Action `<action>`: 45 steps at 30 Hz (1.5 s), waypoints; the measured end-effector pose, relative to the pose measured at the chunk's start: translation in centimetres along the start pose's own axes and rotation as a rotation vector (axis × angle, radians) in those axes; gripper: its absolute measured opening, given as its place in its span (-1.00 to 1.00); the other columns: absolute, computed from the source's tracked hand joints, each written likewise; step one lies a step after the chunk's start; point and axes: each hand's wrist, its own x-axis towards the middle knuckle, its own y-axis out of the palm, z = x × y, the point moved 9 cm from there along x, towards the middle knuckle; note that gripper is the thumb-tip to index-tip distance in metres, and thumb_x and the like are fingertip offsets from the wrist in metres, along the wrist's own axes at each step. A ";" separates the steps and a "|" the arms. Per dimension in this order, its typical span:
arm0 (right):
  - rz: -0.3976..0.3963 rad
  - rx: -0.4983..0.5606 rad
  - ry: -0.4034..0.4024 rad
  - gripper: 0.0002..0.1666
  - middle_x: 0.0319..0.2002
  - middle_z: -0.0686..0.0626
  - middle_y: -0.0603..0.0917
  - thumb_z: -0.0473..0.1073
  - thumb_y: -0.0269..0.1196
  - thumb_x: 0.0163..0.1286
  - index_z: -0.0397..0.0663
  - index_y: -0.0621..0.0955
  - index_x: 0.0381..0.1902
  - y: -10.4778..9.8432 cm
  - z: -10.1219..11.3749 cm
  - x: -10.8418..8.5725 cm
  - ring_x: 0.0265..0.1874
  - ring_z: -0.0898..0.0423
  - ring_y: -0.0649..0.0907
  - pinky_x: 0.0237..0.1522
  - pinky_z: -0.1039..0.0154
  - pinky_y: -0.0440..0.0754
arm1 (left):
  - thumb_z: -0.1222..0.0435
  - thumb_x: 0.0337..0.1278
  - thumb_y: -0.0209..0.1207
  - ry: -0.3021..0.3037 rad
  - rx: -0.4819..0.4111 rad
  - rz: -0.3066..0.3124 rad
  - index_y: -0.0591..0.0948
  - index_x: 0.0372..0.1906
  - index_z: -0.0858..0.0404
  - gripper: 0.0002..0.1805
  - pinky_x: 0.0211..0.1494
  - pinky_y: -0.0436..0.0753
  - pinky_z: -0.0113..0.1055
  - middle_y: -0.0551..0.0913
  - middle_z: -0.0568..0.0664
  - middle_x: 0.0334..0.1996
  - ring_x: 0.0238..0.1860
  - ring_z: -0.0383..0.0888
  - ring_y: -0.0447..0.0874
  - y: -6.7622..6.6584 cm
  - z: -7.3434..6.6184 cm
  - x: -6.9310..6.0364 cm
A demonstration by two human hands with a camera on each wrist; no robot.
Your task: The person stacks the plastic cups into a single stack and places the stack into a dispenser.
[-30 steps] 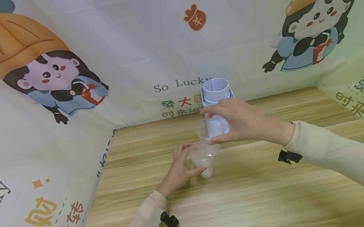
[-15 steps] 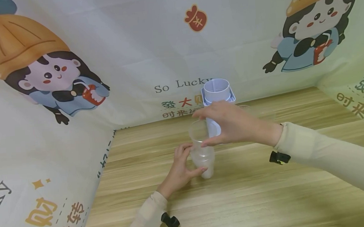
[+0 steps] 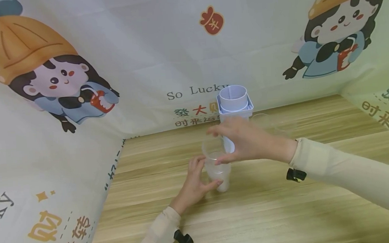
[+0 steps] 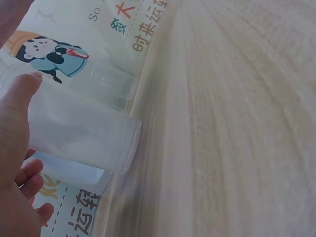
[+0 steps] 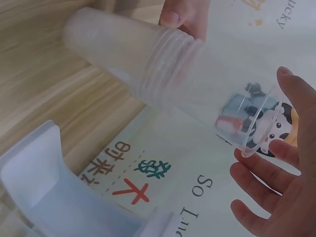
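A stack of clear plastic cups [image 3: 222, 186] stands upright on the wooden table. My left hand [image 3: 195, 185] holds this stack from the left, its thumb [image 4: 22, 91] lying along the side in the left wrist view. Above it, my right hand [image 3: 246, 138] grips one clear plastic cup [image 5: 212, 74] near its rim, thumb on one side and fingers on the other. The lower end of that cup sits inside the mouth of the stack [image 5: 113, 47] in the right wrist view. Just behind the right hand rises a pale lavender cup dispenser [image 3: 236, 113], partly hidden.
Another clear cup [image 3: 275, 124] stands right of the dispenser, partly behind the right forearm. A printed cloth [image 3: 145, 58] with cartoon figures hangs behind and along both sides. The wooden table [image 3: 268, 205] extends toward the front.
My right hand has moved left from in front of the dispenser and then down, bringing the cup over and into the stack. The left hand keeps its hold on the stack.
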 end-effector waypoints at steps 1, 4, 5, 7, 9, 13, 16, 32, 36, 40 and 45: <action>-0.004 0.000 -0.003 -0.09 -0.01 0.02 0.72 0.35 0.46 -0.01 -0.04 0.56 0.19 0.2 0.0 -0.1 -0.06 0.04 0.65 0.06 0.07 0.58 | 0.14 -0.03 0.47 -0.001 -0.004 0.001 0.42 0.30 0.17 -0.25 0.37 0.35 0.15 0.34 0.09 0.26 0.35 0.07 0.18 0.0 0.0 0.0; -0.005 0.008 -0.009 -0.09 0.01 0.02 0.72 0.35 0.46 -0.01 -0.04 0.56 0.19 0.5 0.0 -0.2 -0.05 0.05 0.66 0.07 0.07 0.58 | 0.14 -0.02 0.46 -0.009 -0.013 0.002 0.41 0.31 0.15 -0.24 0.37 0.34 0.15 0.35 0.08 0.26 0.34 0.06 0.19 0.0 0.0 0.0; -0.003 0.011 -0.011 -0.10 0.03 0.02 0.72 0.35 0.46 0.00 -0.05 0.56 0.19 0.7 0.0 -0.2 -0.04 0.04 0.66 0.08 0.07 0.58 | 0.14 -0.02 0.46 -0.010 -0.010 0.001 0.41 0.32 0.15 -0.24 0.37 0.35 0.15 0.35 0.08 0.26 0.34 0.06 0.19 0.0 -0.1 0.0; 0.004 0.014 -0.011 -0.10 0.06 0.01 0.71 0.35 0.45 0.01 -0.05 0.55 0.20 0.9 0.0 -0.2 -0.01 0.03 0.67 0.09 0.06 0.59 | 0.13 -0.02 0.46 -0.013 -0.003 0.001 0.40 0.33 0.14 -0.22 0.38 0.34 0.16 0.35 0.07 0.26 0.34 0.06 0.19 0.0 0.0 0.0; 0.020 0.010 -0.003 -0.10 0.09 0.02 0.70 0.35 0.44 0.02 -0.03 0.54 0.21 1.2 0.0 -0.3 0.02 0.03 0.66 0.10 0.06 0.59 | 0.12 -0.02 0.46 -0.017 0.003 0.004 0.38 0.35 0.14 -0.20 0.39 0.33 0.17 0.34 0.07 0.27 0.35 0.06 0.19 0.1 0.0 0.0; 0.051 0.014 0.024 -0.09 0.14 0.02 0.68 0.33 0.45 0.03 -0.01 0.53 0.24 1.9 -0.2 -0.7 0.07 0.01 0.65 0.15 0.05 0.58 | 0.12 -0.05 0.47 -0.016 -0.001 0.013 0.34 0.39 0.12 -0.14 0.43 0.30 0.16 0.34 0.06 0.30 0.38 0.06 0.17 0.2 -0.1 0.2; 0.062 0.027 0.039 -0.09 0.16 0.02 0.67 0.31 0.46 0.02 -0.02 0.52 0.25 2.3 -0.4 -1.0 0.09 0.01 0.64 0.17 0.04 0.57 | 0.12 -0.06 0.48 -0.009 -0.015 0.020 0.33 0.40 0.11 -0.12 0.43 0.29 0.15 0.34 0.06 0.31 0.39 0.05 0.17 0.4 -0.2 0.3; 0.060 0.026 0.027 -0.10 0.16 -0.03 0.68 0.25 0.49 0.01 -0.06 0.53 0.24 4.1 -0.6 -1.9 0.06 -0.01 0.66 0.13 0.04 0.61 | 0.16 -0.09 0.50 0.009 -0.003 0.007 0.40 0.36 0.14 -0.17 0.38 0.31 0.12 0.38 0.09 0.25 0.35 0.05 0.20 0.4 -0.2 0.5; 0.048 0.022 0.017 -0.10 0.16 -0.01 0.68 0.26 0.49 0.01 -0.05 0.53 0.23 4.4 -0.6 -2.0 0.06 0.00 0.66 0.12 0.06 0.61 | 0.18 -0.10 0.50 0.016 0.004 0.002 0.41 0.35 0.15 -0.17 0.37 0.32 0.12 0.38 0.10 0.25 0.35 0.06 0.20 0.4 -0.3 0.6; 0.041 0.015 0.007 -0.10 0.16 0.00 0.68 0.27 0.49 0.00 -0.04 0.53 0.22 4.6 -0.6 -2.0 0.05 0.02 0.67 0.11 0.08 0.61 | 0.18 -0.12 0.51 0.025 0.019 -0.009 0.43 0.32 0.15 -0.19 0.35 0.34 0.08 0.39 0.09 0.24 0.32 0.05 0.22 0.2 -0.2 0.7; 0.018 0.002 -0.020 -0.10 0.14 -0.03 0.68 0.27 0.50 -0.01 -0.07 0.54 0.21 4.6 -0.3 -2.0 0.04 0.01 0.67 0.10 0.08 0.61 | 0.18 -0.11 0.51 0.055 0.040 -0.026 0.45 0.30 0.14 -0.22 0.31 0.36 0.01 0.40 0.07 0.22 0.27 0.04 0.24 0.0 -0.4 0.7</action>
